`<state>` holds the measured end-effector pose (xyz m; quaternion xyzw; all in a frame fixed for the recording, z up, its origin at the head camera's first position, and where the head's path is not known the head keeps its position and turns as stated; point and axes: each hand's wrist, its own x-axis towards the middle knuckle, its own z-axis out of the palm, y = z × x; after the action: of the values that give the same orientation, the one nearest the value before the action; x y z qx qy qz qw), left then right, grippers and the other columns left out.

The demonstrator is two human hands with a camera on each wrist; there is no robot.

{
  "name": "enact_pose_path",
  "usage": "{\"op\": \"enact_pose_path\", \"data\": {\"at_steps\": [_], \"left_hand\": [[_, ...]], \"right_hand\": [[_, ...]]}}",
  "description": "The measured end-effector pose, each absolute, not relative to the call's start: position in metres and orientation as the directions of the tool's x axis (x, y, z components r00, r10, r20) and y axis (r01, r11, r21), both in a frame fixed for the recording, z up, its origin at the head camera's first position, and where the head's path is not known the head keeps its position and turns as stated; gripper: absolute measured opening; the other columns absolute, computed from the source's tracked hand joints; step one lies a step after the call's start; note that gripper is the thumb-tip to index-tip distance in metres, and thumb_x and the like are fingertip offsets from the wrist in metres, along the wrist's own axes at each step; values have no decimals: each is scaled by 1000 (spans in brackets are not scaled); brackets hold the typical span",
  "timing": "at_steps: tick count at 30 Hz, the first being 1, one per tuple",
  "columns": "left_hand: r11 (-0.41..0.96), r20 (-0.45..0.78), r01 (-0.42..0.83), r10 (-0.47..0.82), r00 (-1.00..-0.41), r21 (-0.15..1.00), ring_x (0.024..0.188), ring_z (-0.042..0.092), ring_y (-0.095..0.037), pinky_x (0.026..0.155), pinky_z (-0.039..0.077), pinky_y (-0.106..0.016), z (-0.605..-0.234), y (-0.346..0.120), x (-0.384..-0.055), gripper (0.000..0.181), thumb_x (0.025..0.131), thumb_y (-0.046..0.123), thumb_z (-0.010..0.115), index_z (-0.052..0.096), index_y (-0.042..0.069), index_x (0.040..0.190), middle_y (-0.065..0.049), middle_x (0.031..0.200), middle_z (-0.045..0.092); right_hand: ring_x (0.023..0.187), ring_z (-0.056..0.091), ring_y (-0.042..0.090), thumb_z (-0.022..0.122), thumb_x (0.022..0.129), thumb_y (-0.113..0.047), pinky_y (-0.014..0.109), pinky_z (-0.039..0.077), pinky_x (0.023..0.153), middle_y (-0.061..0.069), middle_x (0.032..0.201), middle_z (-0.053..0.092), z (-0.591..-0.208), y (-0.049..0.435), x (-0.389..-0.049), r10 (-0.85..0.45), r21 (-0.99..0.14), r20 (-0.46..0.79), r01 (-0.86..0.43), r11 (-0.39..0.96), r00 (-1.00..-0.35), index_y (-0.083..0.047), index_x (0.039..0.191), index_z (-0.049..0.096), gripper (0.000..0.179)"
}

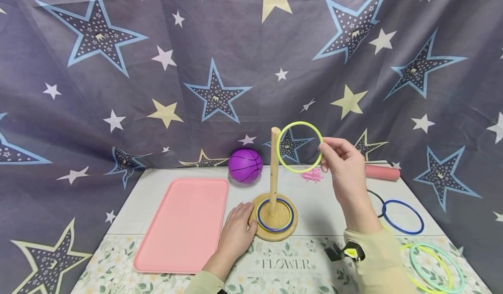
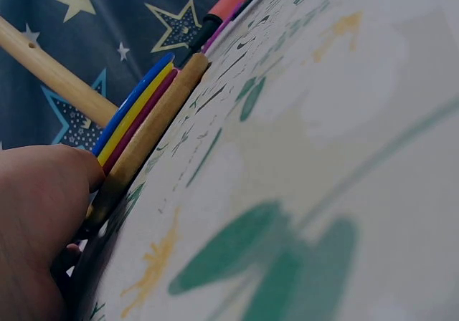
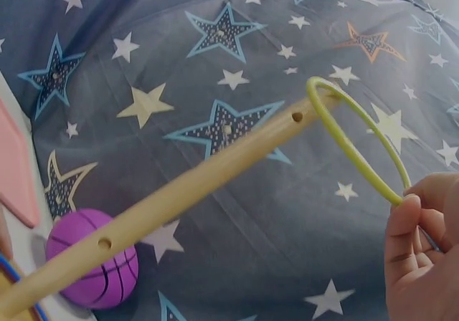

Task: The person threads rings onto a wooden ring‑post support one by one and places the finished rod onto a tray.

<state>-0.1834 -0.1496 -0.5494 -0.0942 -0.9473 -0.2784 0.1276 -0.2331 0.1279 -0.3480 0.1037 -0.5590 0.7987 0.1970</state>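
My right hand (image 1: 346, 167) pinches a yellow ring (image 1: 300, 123) by its right side, between thumb and fingers. The ring is held up beside the top of a wooden post (image 1: 274, 167); in the right wrist view its far rim overlaps the post's tip. The post stands upright on a round wooden base (image 1: 267, 236). Around its foot lie a blue ring (image 2: 133, 100), a yellow ring (image 2: 136, 112) and a dark red ring (image 2: 143, 119), stacked. With fingers extended, my left hand (image 1: 237, 228) rests at the base's left edge, its thumb beside the rim.
A pink tray (image 1: 182, 224) lies on the left and a purple ball (image 1: 245, 166) sits behind the post. Further right are a pink figure (image 1: 312, 175), a red cylinder (image 1: 382, 172), a blue ring (image 1: 404, 232) and a mint ring (image 1: 438, 244) overlapping yellow. A starry cloth hangs behind.
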Motion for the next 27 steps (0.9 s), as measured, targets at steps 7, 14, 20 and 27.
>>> {"op": "enact_pose_path", "data": {"at_steps": [7,14,20,27], "left_hand": [[827,292,250,110,-950,504,154,48,-41,132,31,-57,-550,-150,-184,54,106,19,67,60,-3,154,-22,158,60],[823,292,251,110,-950,509,153,48,-43,132,32,-58,-550,-150,-183,53,106,18,68,60,-3,154,-23,157,60],[820,291,253,111,-950,514,153,48,-43,132,31,-58,-550,-150,-182,53,106,18,68,60,-3,154,-23,157,59],[822,291,253,111,-950,510,154,48,-42,132,31,-58,-549,-150,-182,53,106,18,68,60,-3,154,-22,158,59]], "right_hand": [[63,59,13,73,103,2,18,52,52,7,84,70,-337,110,-236,147,-846,402,-428,-319,-904,4,115,77,13],[62,58,11,73,103,4,17,52,52,4,83,70,-333,96,-241,127,-851,359,-380,-361,-925,1,114,77,12],[63,58,10,72,103,3,16,51,53,4,83,68,-342,89,-248,122,-865,319,-342,-367,-940,12,122,71,20],[64,58,10,74,103,2,16,50,52,5,84,69,-358,87,-252,146,-889,301,-332,-315,-943,12,121,72,20]]}}
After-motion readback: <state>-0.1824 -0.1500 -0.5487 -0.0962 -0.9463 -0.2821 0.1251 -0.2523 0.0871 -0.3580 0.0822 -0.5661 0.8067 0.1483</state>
